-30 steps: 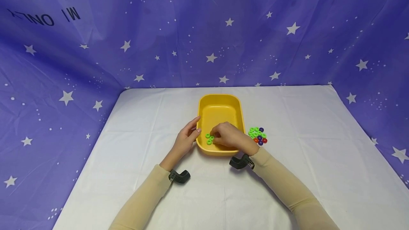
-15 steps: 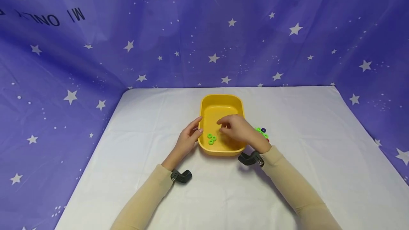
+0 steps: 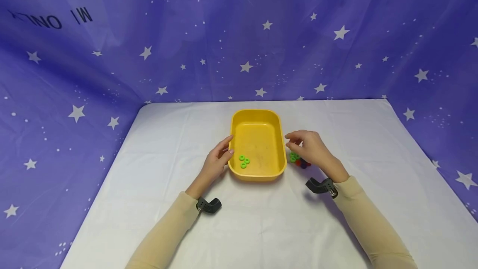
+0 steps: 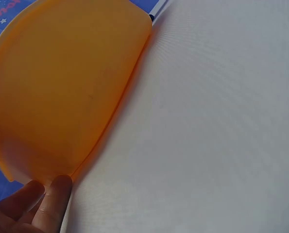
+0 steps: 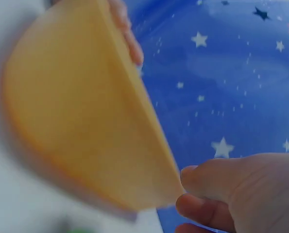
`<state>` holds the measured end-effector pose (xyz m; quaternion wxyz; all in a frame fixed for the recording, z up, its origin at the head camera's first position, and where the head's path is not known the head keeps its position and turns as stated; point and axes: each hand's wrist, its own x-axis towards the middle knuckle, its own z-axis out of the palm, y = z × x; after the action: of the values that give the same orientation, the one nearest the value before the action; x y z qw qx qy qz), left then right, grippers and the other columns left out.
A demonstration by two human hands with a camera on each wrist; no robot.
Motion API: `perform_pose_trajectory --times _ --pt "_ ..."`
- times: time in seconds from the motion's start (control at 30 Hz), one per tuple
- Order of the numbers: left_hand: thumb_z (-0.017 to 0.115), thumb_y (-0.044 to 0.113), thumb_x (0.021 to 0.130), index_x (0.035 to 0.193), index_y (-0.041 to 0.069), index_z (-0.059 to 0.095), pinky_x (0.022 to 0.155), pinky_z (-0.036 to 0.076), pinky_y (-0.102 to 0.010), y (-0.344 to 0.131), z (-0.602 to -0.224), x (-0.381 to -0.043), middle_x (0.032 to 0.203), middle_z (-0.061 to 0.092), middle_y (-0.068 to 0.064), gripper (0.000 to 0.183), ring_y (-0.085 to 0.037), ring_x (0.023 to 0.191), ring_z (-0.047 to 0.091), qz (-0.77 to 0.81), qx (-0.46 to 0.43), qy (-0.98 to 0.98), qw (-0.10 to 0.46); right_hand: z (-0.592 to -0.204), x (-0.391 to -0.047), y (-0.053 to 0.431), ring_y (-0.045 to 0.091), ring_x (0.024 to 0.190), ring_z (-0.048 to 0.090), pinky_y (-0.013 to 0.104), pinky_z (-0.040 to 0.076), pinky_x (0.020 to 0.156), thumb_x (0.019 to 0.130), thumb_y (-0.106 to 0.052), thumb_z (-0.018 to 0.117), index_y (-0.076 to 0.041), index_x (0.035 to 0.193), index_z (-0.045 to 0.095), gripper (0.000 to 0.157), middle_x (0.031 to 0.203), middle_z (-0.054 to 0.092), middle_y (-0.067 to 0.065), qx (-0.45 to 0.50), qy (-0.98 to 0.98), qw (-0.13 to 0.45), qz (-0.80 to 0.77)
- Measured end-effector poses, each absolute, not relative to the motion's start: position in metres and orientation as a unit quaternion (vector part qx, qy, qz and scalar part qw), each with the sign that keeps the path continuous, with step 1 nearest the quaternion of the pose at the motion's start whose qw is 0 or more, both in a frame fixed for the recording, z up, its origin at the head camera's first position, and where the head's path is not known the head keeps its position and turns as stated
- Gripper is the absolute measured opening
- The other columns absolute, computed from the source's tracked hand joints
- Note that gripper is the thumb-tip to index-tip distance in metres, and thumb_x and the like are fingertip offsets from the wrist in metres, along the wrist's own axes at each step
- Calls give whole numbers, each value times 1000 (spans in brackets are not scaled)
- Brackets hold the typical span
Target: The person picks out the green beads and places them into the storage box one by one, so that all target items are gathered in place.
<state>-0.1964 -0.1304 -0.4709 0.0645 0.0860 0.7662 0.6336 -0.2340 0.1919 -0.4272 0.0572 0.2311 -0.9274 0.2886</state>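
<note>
Three green ring-shaped beads lie at the near left of the yellow tray. My left hand is at the tray's left side, its fingertips and thumb against the rim; the left wrist view shows those fingers touching the tray's edge. To the tray's right, my right hand hovers over a small pile of beads, partly hiding it. Green beads, red beads and purple beads show under it. Its thumb and fingers are loosely bent and apart, with nothing seen between them.
A white cloth covers the table under the tray and the beads. Behind it and at the sides hangs a purple curtain with white stars. A black wrist mount sticks out from the right sleeve, another wrist mount from the left.
My right hand has lifted out of the tray and moved right, over the bead pile. The green beads in the tray and my left hand have stayed in place.
</note>
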Motion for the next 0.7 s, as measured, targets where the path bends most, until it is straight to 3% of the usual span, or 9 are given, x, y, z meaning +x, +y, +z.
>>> perform_pose_trajectory --times 0.13,0.37,0.7 --pt "52 12 105 157 9 39 101 58 -47 -130 -470 -196 158 43 -23 54 -41 136 54 632 79 768 61 -436 -232 213 21 78 66 29 53 67 91 -10 71 2 115 75 26 92 77 11 208 -940 44 268" --pt "54 16 105 157 15 41 100 59 -46 -131 -498 -207 160 43 -17 53 -39 137 53 633 80 769 43 -453 -227 241 19 77 63 31 53 69 89 -9 71 2 112 75 26 89 75 10 167 -955 15 245" --pt "57 19 104 155 20 45 96 61 -44 -133 -499 -208 156 48 -16 52 -37 133 57 638 87 764 35 -464 -229 258 14 75 63 32 52 69 86 -7 74 -1 104 77 20 88 77 9 178 -954 -3 242"
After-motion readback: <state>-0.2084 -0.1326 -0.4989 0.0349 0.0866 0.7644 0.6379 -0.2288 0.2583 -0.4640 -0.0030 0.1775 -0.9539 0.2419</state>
